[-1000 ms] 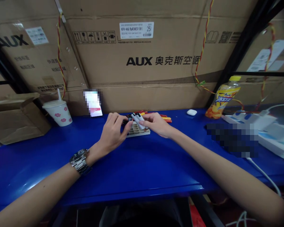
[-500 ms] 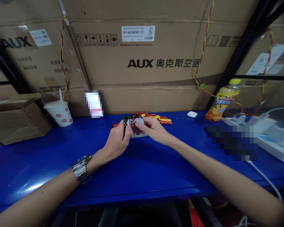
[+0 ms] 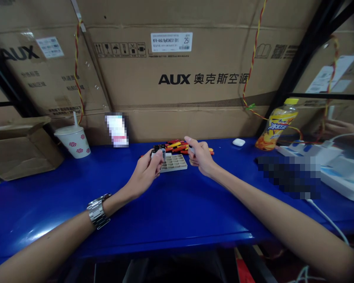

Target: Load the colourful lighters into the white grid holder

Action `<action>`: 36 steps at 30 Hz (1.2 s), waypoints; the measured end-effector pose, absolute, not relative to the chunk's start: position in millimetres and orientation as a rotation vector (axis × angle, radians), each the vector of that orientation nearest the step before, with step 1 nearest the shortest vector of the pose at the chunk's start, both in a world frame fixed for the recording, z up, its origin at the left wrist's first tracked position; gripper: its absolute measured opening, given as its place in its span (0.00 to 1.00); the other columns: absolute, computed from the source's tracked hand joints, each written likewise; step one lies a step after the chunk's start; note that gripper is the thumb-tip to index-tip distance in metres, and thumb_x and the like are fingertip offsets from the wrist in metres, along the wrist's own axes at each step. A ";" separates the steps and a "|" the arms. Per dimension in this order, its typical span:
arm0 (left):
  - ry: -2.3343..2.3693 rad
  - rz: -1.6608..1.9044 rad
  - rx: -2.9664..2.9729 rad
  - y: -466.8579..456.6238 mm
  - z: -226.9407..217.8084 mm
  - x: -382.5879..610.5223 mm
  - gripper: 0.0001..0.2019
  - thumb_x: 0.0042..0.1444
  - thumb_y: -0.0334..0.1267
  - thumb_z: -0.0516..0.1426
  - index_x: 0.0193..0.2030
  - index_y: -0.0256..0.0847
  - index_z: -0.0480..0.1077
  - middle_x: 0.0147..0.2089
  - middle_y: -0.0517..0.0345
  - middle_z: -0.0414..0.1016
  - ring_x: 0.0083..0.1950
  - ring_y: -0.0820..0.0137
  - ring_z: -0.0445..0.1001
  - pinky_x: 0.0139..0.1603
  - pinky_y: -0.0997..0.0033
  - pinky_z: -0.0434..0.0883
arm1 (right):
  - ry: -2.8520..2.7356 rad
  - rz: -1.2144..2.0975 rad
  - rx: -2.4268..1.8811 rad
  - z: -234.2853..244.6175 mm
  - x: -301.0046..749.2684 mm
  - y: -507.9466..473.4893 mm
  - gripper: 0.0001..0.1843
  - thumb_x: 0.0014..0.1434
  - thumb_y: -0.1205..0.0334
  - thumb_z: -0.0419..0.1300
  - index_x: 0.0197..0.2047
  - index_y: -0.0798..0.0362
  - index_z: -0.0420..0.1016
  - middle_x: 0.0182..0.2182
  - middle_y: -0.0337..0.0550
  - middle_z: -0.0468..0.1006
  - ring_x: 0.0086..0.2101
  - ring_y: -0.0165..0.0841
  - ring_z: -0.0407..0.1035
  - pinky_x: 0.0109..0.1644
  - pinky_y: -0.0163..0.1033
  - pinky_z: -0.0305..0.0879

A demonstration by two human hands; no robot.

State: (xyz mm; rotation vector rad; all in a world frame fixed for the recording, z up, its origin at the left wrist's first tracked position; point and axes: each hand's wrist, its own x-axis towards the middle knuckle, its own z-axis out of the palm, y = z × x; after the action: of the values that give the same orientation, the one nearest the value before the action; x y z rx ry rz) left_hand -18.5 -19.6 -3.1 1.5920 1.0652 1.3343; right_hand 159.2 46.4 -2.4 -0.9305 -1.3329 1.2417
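My left hand [image 3: 145, 169] is closed, thumb over fingers, around a small grey-and-black piece [image 3: 163, 151]. It is mostly covered, so its kind is unclear. To the right my right hand [image 3: 203, 156] is curled with the thumb on top; whatever it may hold is hidden by the fingers. Between the two hands lies a pale tray [image 3: 174, 163] divided into several small compartments. Behind the tray is a pile of red and yellow pen-like sticks [image 3: 177, 146]. Small black pieces [image 3: 158, 147] show just past my left fingertips.
On the blue table [image 3: 177, 212] stand a paper cup [image 3: 73, 143] with a straw, a brown paper bag [image 3: 23, 149], a blurred phone [image 3: 117, 130], a white earbud case [image 3: 238, 142], a drink bottle [image 3: 275, 127] and a power strip [image 3: 342, 182]. Another person's hand [image 3: 342, 127] shows at right.
My hands have moved apart, the right one going right and its fingers curling. The compartment tray is now uncovered between them. Another person's hand has appeared at the right edge.
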 end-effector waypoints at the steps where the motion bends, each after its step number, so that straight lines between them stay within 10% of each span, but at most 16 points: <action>1: 1.087 1.303 1.544 -20.1 -2.2 -18.4 0.19 0.61 0.53 0.49 0.27 0.40 0.60 0.17 0.69 0.54 0.16 0.80 0.53 0.17 0.78 0.54 | -1.328 1.235 -0.943 -2.2 158.4 46.2 0.30 0.54 0.43 0.59 0.13 0.49 0.50 0.07 0.29 0.47 0.10 0.20 0.41 0.13 0.32 0.37; 25: 1.453 1.306 1.845 -20.9 -1.0 -22.7 0.15 0.50 0.41 0.53 0.18 0.42 0.54 0.14 0.66 0.54 0.16 0.79 0.52 0.15 0.76 0.49 | -1.384 1.098 -0.973 -7.6 153.2 47.9 0.19 0.47 0.60 0.61 0.15 0.50 0.54 0.11 0.28 0.51 0.12 0.20 0.42 0.12 0.32 0.42; 31: 1.473 1.367 1.834 -20.2 -0.7 -22.0 0.15 0.50 0.42 0.55 0.19 0.42 0.55 0.15 0.67 0.54 0.17 0.79 0.53 0.16 0.76 0.50 | -1.410 1.141 -0.940 -10.4 155.3 51.5 0.25 0.48 0.47 0.64 0.16 0.50 0.54 0.10 0.27 0.50 0.12 0.20 0.43 0.13 0.32 0.41; 36: 1.511 1.453 1.797 -17.0 -3.2 -24.0 0.18 0.47 0.42 0.58 0.18 0.42 0.53 0.15 0.68 0.52 0.17 0.79 0.51 0.16 0.76 0.49 | -1.479 1.292 -0.825 -13.9 156.6 58.1 0.32 0.57 0.32 0.46 0.23 0.53 0.66 0.12 0.32 0.57 0.13 0.24 0.50 0.17 0.34 0.50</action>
State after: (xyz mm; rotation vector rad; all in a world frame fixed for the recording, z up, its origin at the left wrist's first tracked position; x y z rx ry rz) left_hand -24.0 -17.0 -3.2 1.7975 1.5110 1.4526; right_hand 156.6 58.1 -13.9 -0.8254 -1.4786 1.2916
